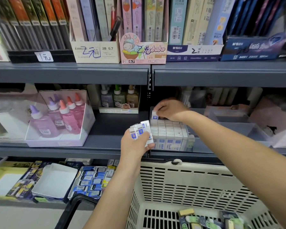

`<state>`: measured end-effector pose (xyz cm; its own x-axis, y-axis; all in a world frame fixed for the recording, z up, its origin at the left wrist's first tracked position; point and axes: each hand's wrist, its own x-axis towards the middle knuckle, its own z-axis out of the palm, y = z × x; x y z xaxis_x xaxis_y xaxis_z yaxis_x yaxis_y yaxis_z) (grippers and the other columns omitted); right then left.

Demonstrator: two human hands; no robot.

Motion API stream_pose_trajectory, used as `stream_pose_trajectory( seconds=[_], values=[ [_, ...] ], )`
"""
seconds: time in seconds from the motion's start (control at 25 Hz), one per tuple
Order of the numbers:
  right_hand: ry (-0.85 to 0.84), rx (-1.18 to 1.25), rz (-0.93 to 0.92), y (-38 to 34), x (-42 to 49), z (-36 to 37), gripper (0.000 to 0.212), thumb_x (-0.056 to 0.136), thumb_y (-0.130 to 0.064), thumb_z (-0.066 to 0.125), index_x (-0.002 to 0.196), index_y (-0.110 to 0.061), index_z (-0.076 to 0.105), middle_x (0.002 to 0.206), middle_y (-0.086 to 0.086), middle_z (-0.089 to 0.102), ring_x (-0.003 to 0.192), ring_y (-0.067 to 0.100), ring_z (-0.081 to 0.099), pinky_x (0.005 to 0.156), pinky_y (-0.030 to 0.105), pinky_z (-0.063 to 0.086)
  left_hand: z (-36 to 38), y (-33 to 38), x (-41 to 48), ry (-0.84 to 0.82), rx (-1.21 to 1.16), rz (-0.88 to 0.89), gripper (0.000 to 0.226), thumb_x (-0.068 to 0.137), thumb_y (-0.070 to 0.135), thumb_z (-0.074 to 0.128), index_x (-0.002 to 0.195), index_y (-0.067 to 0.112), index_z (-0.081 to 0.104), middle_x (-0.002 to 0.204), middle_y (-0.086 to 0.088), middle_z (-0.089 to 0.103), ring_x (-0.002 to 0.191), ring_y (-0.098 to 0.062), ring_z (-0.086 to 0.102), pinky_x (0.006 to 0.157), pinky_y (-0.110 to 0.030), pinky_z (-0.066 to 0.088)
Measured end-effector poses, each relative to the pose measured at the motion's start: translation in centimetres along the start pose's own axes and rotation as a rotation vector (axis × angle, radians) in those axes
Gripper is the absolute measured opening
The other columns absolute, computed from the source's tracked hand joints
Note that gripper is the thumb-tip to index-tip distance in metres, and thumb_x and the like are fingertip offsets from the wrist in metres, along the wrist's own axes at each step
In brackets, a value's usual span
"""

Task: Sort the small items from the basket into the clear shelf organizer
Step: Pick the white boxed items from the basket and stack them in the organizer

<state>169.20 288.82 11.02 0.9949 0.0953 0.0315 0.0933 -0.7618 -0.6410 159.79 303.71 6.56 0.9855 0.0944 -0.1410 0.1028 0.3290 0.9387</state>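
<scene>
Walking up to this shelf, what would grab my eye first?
Two hands at the middle shelf: the left hand grips a bunch of small white erasers, the right hand pinches a single eraser over the clear organizer, packed with rows of them. Below sits a cream basket; pink glue bottles stand at left.
</scene>
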Motion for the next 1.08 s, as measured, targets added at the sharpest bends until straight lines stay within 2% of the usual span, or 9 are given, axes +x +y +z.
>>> stream_pose_trajectory(
  seconds=[0.28, 0.4, 0.52, 0.6, 0.68, 0.8, 0.88, 1.0, 1.08],
  values=[
    [-0.119, -0.157, -0.061, 0.5, 0.0, 0.3, 0.022, 0.091, -0.023, 0.052, 0.107, -0.024, 0.068, 0.11, -0.009, 0.064, 0.103, 0.009, 0.058, 0.084, 0.02, 0.041, -0.1, 0.1, -0.1, -0.012, 0.018, -0.009, 0.02, 0.086, -0.001, 0.059, 0.098, 0.015, 0.059, 0.093, -0.005, 0.069, 0.081, -0.015, 0.067, 0.059, -0.02, 0.054],
    [0.013, -0.009, -0.102, -0.6, -1.3, 0.2, 0.015, 0.089, -0.032, 0.054, 0.09, -0.029, 0.068, 0.088, -0.017, 0.067, 0.087, 0.006, 0.062, 0.073, 0.019, 0.045, -0.1, 0.1, -0.1, -0.017, 0.036, -0.007, 0.024, 0.086, -0.001, 0.059, 0.107, 0.01, 0.057, 0.098, -0.008, 0.067, 0.081, -0.015, 0.067, 0.06, -0.02, 0.055],
    [-0.188, 0.16, -0.18, -1.6, -3.5, -0.2, 0.012, 0.086, -0.032, 0.061, 0.082, -0.024, 0.069, 0.063, -0.013, 0.068, 0.061, -0.001, 0.063, 0.054, 0.015, 0.047, 0.1, 0.1, -0.4, -0.025, 0.044, -0.009, 0.024, 0.086, 0.0, 0.06, 0.108, 0.009, 0.056, 0.098, -0.008, 0.067, 0.08, -0.014, 0.067, 0.06, -0.02, 0.055],
    [-0.28, 0.207, -0.186, -1.7, -4.2, -0.6, 0.012, 0.086, -0.019, 0.063, 0.095, -0.015, 0.069, 0.075, -0.005, 0.07, 0.064, 0.004, 0.065, 0.061, 0.021, 0.053, 0.1, 0.1, -0.4, -0.031, 0.044, -0.012, 0.024, 0.086, 0.001, 0.06, 0.108, 0.009, 0.056, 0.097, -0.009, 0.067, 0.075, -0.012, 0.068, 0.059, -0.02, 0.054],
    [-0.251, 0.092, -0.227, -1.8, -4.6, -0.9, 0.024, 0.086, -0.015, 0.063, 0.109, -0.021, 0.063, 0.089, -0.002, 0.067, 0.072, 0.006, 0.062, 0.075, 0.025, 0.053, 0.1, 0.1, -0.4, -0.013, 0.03, -0.013, 0.022, 0.085, 0.001, 0.061, 0.105, 0.009, 0.056, 0.093, -0.008, 0.066, 0.069, -0.009, 0.068, 0.057, -0.02, 0.054],
    [-0.115, -0.294, -0.467, -1.5, -5.7, -0.7, 0.037, 0.079, -0.029, 0.07, 0.115, -0.028, 0.059, 0.107, -0.007, 0.056, 0.088, 0.004, 0.054, 0.084, 0.025, 0.046, -0.1, 0.1, -0.1, 0.046, 0.022, -0.026, 0.016, 0.085, 0.001, 0.061, 0.096, 0.012, 0.057, 0.086, -0.007, 0.066, 0.064, -0.011, 0.065, 0.051, -0.019, 0.052],
    [-0.116, -0.383, -0.526, -1.0, -6.8, 0.1, 0.047, 0.074, -0.038, 0.073, 0.116, -0.025, 0.056, 0.118, -0.007, 0.05, 0.103, 0.009, 0.05, 0.09, 0.029, 0.044, -0.2, 0.1, 0.0, 0.07, 0.034, -0.05, 0.016, 0.084, 0.003, 0.063, 0.097, 0.01, 0.058, 0.085, -0.008, 0.065, 0.062, -0.014, 0.061, 0.047, -0.019, 0.048],
    [-0.075, -0.365, -0.49, -0.4, -7.7, 1.2, 0.059, 0.071, -0.043, 0.075, 0.12, -0.023, 0.05, 0.124, -0.006, 0.044, 0.107, 0.011, 0.048, 0.089, 0.029, 0.044, -0.1, 0.0, 0.0, 0.065, 0.087, -0.058, 0.015, 0.083, 0.009, 0.066, 0.096, 0.011, 0.06, 0.08, -0.006, 0.065, 0.054, -0.012, 0.057, 0.044, -0.021, 0.045],
    [0.017, -0.336, -0.535, -0.1, -7.7, 1.4, 0.045, 0.075, -0.037, 0.072, 0.113, -0.021, 0.054, 0.117, -0.004, 0.051, 0.1, 0.012, 0.053, 0.085, 0.034, 0.048, 0.0, 0.0, -0.1, 0.049, 0.102, -0.025, 0.014, 0.083, 0.014, 0.067, 0.095, 0.013, 0.061, 0.075, -0.001, 0.067, 0.049, -0.008, 0.057, 0.045, -0.023, 0.044]
  ],
)
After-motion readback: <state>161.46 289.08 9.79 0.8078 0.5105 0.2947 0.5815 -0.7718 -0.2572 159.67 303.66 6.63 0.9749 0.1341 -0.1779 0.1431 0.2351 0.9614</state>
